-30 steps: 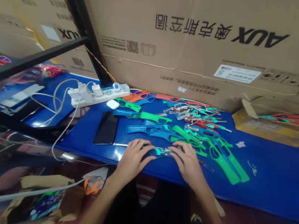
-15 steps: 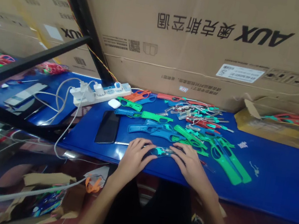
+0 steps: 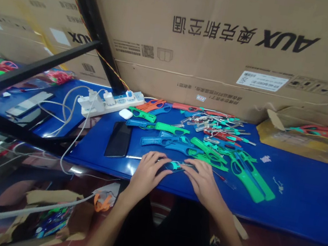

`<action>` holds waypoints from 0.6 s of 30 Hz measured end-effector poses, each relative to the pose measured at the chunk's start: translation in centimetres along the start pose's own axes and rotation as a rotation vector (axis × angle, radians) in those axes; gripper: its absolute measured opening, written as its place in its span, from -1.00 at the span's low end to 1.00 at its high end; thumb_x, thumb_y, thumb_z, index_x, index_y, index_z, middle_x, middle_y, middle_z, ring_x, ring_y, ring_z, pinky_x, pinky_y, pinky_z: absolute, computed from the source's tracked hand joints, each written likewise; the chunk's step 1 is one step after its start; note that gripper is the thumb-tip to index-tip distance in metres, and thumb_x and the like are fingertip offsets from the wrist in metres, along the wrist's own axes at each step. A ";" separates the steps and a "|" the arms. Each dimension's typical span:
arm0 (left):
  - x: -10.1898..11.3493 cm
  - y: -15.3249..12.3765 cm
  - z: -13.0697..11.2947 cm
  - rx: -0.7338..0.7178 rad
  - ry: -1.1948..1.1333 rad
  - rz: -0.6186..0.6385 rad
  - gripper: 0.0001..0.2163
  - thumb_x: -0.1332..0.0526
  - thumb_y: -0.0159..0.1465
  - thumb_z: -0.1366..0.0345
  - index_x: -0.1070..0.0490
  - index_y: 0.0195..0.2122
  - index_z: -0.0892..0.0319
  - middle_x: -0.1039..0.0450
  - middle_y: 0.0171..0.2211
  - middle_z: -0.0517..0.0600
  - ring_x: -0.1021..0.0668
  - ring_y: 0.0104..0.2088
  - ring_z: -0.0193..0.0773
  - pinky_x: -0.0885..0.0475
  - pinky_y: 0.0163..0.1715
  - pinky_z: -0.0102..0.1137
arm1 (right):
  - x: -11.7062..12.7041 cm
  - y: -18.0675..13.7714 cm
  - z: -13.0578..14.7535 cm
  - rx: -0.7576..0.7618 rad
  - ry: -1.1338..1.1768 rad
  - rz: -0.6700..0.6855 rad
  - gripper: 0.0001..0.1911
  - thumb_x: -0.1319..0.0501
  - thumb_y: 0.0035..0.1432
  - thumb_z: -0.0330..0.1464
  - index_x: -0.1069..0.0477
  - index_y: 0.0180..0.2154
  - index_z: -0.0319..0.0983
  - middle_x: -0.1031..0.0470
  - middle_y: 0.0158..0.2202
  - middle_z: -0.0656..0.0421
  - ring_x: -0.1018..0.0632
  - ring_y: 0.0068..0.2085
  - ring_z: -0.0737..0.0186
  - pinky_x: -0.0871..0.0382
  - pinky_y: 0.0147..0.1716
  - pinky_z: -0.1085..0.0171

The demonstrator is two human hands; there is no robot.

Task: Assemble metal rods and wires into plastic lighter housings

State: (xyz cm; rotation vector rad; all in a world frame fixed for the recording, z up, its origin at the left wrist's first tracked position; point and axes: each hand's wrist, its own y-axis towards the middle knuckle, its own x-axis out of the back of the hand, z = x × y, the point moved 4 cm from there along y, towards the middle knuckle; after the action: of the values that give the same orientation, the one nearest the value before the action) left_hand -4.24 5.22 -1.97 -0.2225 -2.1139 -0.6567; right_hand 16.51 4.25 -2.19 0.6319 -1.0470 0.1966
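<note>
One box: a big cardboard box point(image 3: 227, 45) stands along the back of the table point(image 3: 296, 195).
Table: blue, strewn with plastic parts point(image 3: 211, 143) in green, blue and red.
Phone: a dark phone point(image 3: 119, 140) lies flat, left of the hands.
Left hand point(image 3: 147, 172): fingers curled, tips pressing the teal part point(image 3: 175, 166).
Right hand point(image 3: 203, 180): fingers bent over the part's right end.
Teal part: flat at the table's near edge, between both hands.

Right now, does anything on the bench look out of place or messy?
Mostly orderly. The coloured plastic handles lie in a loose, crisscrossed heap behind both hands, and a black phone sits among the work, beside the left hand.
</note>
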 end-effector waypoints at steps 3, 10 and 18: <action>0.0 0.0 0.0 -0.003 -0.005 -0.002 -0.76 -0.27 0.41 0.16 -0.48 0.07 0.05 -0.50 0.01 0.05 -0.48 0.07 -0.06 -0.38 0.07 -0.12 | -0.1 0.0 0.0 0.002 0.007 -0.001 -0.68 -0.08 0.45 -0.39 -0.52 0.10 -0.08 -0.54 0.10 0.04 -0.52 0.10 0.05 -0.38 0.07 -0.02; -0.1 -0.1 0.0 0.008 0.006 -0.009 -0.68 -0.28 0.40 0.16 -0.43 0.15 0.07 -0.52 0.03 0.06 -0.48 0.09 -0.06 -0.38 0.09 -0.13 | 0.0 0.0 0.2 0.014 0.009 -0.011 -0.69 -0.08 0.46 -0.39 -0.50 0.11 -0.11 -0.54 0.09 0.03 -0.52 0.08 0.05 -0.40 0.06 0.00; 1.1 -0.3 0.9 -0.021 -0.104 -0.024 -0.61 -0.26 0.42 0.18 -0.30 0.24 0.06 -0.48 0.14 0.07 -0.46 0.19 -0.08 -0.25 0.30 -0.03 | -0.1 -0.1 0.1 -0.011 0.018 -0.013 -0.68 -0.10 0.46 -0.32 -0.44 0.17 -0.11 -0.55 0.10 0.04 -0.52 0.10 0.04 -0.39 0.09 -0.01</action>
State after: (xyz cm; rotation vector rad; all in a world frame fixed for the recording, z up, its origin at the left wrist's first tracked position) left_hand -5.66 5.34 -1.61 -0.2480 -2.2127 -0.6945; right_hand 16.43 4.10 -2.32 0.6254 -1.0258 0.1845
